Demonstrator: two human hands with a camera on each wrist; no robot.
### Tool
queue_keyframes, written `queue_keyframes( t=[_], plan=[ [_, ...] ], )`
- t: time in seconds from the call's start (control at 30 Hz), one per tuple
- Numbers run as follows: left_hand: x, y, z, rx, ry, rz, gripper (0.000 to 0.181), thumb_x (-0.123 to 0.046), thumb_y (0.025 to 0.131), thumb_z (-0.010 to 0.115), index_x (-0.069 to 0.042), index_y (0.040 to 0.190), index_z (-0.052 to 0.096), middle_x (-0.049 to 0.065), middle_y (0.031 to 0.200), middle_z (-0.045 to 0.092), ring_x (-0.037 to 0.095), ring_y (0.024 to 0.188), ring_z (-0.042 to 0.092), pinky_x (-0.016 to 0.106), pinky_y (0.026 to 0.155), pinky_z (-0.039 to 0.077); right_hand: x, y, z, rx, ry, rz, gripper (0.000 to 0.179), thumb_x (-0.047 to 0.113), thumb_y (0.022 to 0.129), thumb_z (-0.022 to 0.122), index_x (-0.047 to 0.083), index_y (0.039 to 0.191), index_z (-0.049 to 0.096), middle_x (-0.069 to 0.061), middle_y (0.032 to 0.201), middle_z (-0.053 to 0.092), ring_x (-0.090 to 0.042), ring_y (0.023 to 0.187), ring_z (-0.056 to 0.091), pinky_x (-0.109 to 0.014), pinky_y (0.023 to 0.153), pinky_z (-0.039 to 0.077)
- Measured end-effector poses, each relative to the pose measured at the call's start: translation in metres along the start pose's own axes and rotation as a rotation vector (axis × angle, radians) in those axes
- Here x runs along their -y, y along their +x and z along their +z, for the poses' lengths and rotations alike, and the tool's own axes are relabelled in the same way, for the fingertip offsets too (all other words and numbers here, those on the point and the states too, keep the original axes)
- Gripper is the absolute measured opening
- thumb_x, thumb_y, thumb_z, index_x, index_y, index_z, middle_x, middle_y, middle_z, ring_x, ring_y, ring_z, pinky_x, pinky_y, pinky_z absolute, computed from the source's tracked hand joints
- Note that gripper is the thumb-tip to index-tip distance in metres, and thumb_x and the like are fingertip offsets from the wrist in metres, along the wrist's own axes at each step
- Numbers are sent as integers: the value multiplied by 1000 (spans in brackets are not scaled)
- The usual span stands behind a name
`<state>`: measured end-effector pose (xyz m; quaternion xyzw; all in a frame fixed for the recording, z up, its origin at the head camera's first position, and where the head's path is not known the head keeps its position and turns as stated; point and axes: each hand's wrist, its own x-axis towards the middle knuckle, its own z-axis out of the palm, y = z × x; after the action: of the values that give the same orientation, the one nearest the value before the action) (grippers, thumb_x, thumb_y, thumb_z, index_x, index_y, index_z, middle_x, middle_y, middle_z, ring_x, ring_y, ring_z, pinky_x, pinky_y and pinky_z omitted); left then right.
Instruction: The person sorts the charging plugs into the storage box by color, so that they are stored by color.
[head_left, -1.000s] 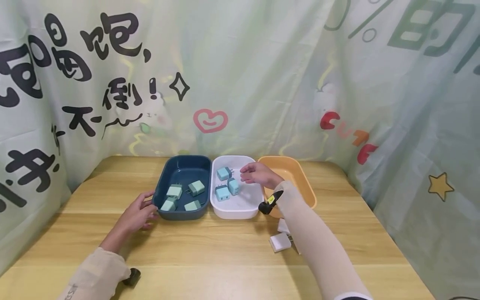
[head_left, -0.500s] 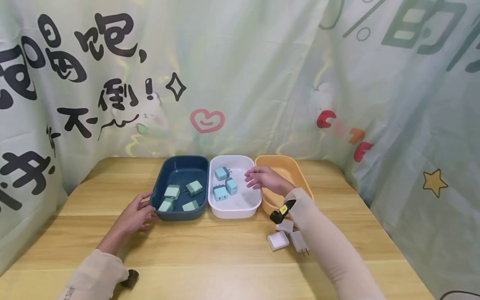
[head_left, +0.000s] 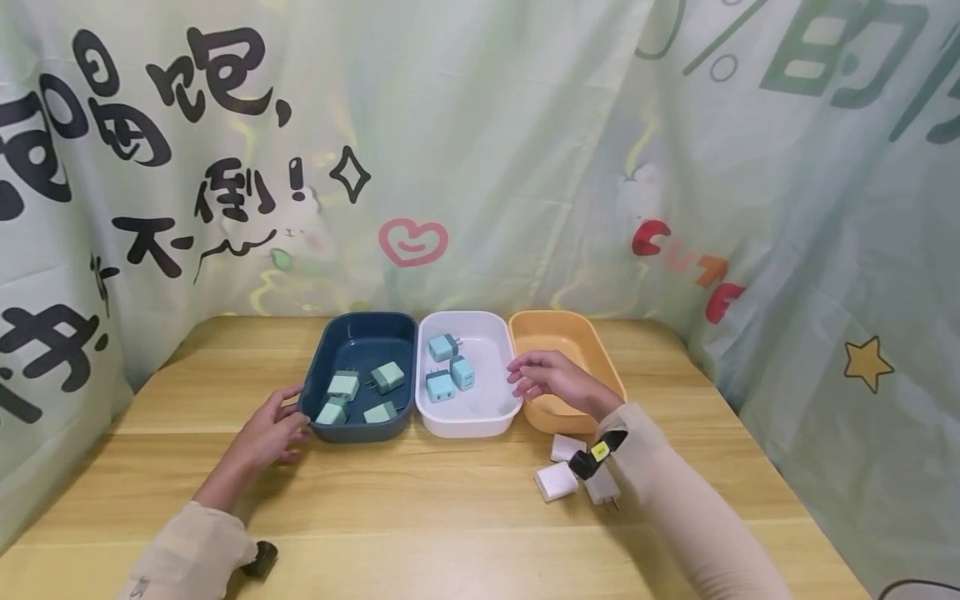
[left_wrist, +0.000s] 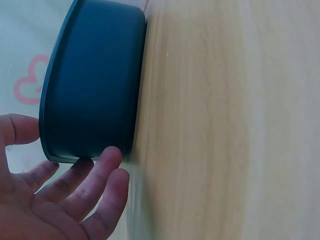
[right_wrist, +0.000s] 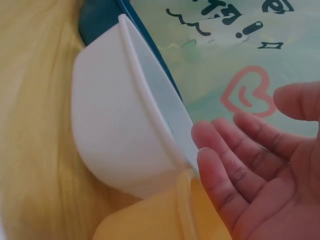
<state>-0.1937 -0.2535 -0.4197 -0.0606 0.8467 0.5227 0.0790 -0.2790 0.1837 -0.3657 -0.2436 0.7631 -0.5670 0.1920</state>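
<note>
"What is being held?"
"Nothing is held by the right hand [head_left: 558, 381], fingers spread loosely over the orange tray [head_left: 553, 422]; the navy tray [head_left: 363, 433] is merely touched by the relaxed left hand [head_left: 266, 431]."
"Next?"
"Colour sorting seems underway; white chargers [head_left: 557, 482], wristward of the right hand, would need pinching."

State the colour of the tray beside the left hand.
Dark blue, leaning teal; the tray shows best in the head view.
</note>
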Motion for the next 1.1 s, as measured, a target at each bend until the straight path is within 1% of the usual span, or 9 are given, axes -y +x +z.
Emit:
queue_keyframes(
  t=[0.17, 0.33, 0.5, 0.63, 0.77, 0.9, 1.03, 1.1],
  plan=[
    [-1, 0, 1, 5, -2, -7, 63, -22, 101, 43, -9, 155, 14, 32, 148, 31, 37, 108, 58, 39, 74, 53, -5, -22, -3, 5, -28, -17, 34, 5, 99, 43, -21, 120, 46, -33, 110, 58, -28, 91, 63, -33, 79, 53],
    [-3, 1, 1, 8, -6, -6, 62, -21, 101, 43, -9, 155, 15, 31, 149, 30, 37, 107, 58, 39, 74, 53, -13, -41, -10, -6, -90, -67, 32, 3, 98, 46, -20, 119, 49, -35, 111, 58, -28, 90, 64, -34, 80, 53],
    [-4, 3, 2, 12, -15, -4, 62, -20, 100, 43, -9, 155, 15, 31, 149, 30, 37, 108, 59, 39, 74, 53, -18, -60, -15, -7, -78, -100, 32, 2, 98, 46, -22, 119, 46, -36, 112, 56, -28, 92, 65, -37, 81, 54],
    [-2, 3, 2, 15, -21, 10, 62, -18, 100, 43, -8, 154, 15, 33, 148, 31, 37, 107, 60, 39, 73, 53, -25, -75, -18, 2, -75, -117, 32, 3, 99, 47, -22, 118, 45, -35, 110, 56, -27, 94, 66, -36, 82, 54],
    [-2, 2, 1, 16, -21, 11, 62, -18, 100, 42, -7, 154, 15, 33, 148, 31, 37, 106, 60, 39, 73, 53, -33, -85, -21, -10, -93, -115, 30, 3, 99, 48, -20, 117, 48, -37, 108, 57, -24, 93, 66, -33, 80, 54],
    [-1, 1, 0, 13, -11, 3, 62, -19, 101, 42, -8, 155, 14, 33, 148, 30, 38, 108, 59, 41, 75, 54, -39, -93, -24, -22, -120, -103, 28, 3, 99, 49, -19, 117, 50, -37, 106, 59, -25, 90, 66, -38, 78, 55],
    [-1, 1, -2, 14, -4, 0, 63, -21, 101, 42, -8, 155, 13, 33, 148, 29, 40, 110, 58, 42, 76, 54, -44, -100, -28, -4, -126, -101, 25, 0, 97, 52, -18, 115, 51, -36, 104, 60, -25, 90, 66, -41, 79, 55],
    [-2, 1, -2, 17, -3, -4, 63, -22, 101, 43, -8, 155, 12, 33, 149, 29, 40, 110, 58, 42, 76, 54, -47, -104, -30, 9, -134, -104, 24, -1, 96, 53, -18, 113, 52, -35, 103, 61, -24, 91, 66, -39, 79, 55]
  ],
)
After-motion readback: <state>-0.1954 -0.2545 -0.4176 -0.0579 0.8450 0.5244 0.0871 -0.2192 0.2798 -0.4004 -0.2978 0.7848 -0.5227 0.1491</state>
